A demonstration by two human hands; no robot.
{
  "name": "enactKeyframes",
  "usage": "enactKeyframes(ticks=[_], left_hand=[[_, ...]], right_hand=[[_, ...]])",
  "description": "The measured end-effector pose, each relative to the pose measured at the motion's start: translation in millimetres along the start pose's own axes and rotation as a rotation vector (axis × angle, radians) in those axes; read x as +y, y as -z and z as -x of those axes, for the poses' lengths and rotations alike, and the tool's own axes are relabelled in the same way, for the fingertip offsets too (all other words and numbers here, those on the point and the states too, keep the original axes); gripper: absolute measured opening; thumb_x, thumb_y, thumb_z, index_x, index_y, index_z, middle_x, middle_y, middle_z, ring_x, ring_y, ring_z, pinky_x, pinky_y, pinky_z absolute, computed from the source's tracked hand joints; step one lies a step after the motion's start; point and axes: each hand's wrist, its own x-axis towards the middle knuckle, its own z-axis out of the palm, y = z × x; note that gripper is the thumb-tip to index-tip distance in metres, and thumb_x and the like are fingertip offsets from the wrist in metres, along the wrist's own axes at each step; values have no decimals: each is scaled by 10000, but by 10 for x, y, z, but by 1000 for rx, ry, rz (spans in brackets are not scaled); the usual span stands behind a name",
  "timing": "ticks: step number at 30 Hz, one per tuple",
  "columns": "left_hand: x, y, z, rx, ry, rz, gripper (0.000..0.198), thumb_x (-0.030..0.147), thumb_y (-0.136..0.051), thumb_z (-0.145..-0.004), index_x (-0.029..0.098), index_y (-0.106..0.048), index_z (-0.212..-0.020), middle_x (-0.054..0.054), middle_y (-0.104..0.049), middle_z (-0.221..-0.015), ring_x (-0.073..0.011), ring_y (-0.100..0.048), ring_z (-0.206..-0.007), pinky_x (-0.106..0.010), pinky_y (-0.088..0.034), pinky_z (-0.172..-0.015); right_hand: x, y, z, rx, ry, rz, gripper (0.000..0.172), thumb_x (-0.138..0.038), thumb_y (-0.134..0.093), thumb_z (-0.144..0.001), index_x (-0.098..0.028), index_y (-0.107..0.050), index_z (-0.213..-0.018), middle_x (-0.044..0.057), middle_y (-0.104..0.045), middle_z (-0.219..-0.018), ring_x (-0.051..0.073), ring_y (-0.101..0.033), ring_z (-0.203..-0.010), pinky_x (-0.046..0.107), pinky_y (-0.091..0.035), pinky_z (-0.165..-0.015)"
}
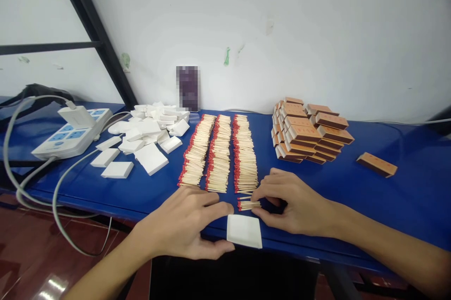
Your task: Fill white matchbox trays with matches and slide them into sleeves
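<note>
My left hand [192, 222] grips a small white matchbox tray [244, 231] by its left side, thumb below and forefinger above. The tray's inside faces up, with no matches visible in it, at the table's front edge. Just beyond it lies a small bunch of red-tipped matches [248, 205]. The thumb and fingers of my right hand [291, 201] close on the plain ends of that bunch. Behind both hands, matches stretch away in three rows: a left row [197, 152], a middle row [219, 154] and a right row [244, 154], red heads to the left.
A heap of white trays [151, 157] is at the left, near a power strip [73, 135] with trailing white cables [58, 187]. Orange-brown matchbox sleeves [299, 128] are stacked at the right, with a single sleeve [377, 164] apart. A blurred dark rectangle [188, 88] leans on the wall.
</note>
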Motion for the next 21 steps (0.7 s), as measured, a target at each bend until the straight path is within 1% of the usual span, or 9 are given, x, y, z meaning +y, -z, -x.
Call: enactKeyframes(ticks=[4, 8, 14, 21], left_hand=[[-2, 1, 6, 5, -3, 10, 360, 464, -718, -808, 240, -646, -1080, 13, -679, -845, -215, -659, -717, -330, -423, -660], [6, 10, 13, -4, 6, 11, 368, 469, -721, -802, 238, -651, -1080, 11, -684, -849, -220, -666, -734, -335, -429, -676], [10, 10, 25, -20, 29, 22, 350, 465, -712, -807, 240, -651, -1069, 10, -682, -857, -218, -669, -751, -339, -437, -699], [1, -4, 7, -5, 15, 27, 364, 470, -717, -801, 237, -640, -1070, 7, -687, -873, -227, -673, -763, -347, -439, -707]], right_hand=[[-2, -2, -8, 1, -8, 2, 89, -239, -648, -878, -185, -697, -827, -49, -579, -596, 94, -502, -538, 300, -338, -668], [-6, -5, -16, 13, 3, 14, 103, -241, -642, -884, -183, -689, -812, -40, -586, -590, 97, -491, -528, 294, -334, -641], [-15, -16, -23, 17, -12, 5, 89, -231, -651, -873, -187, -687, -806, -43, -595, -591, 93, -485, -523, 288, -342, -640], [-68, -19, -8, 24, -4, 0, 74, -206, -664, -848, -176, -678, -782, -51, -574, -580, 86, -478, -520, 277, -347, -632]])
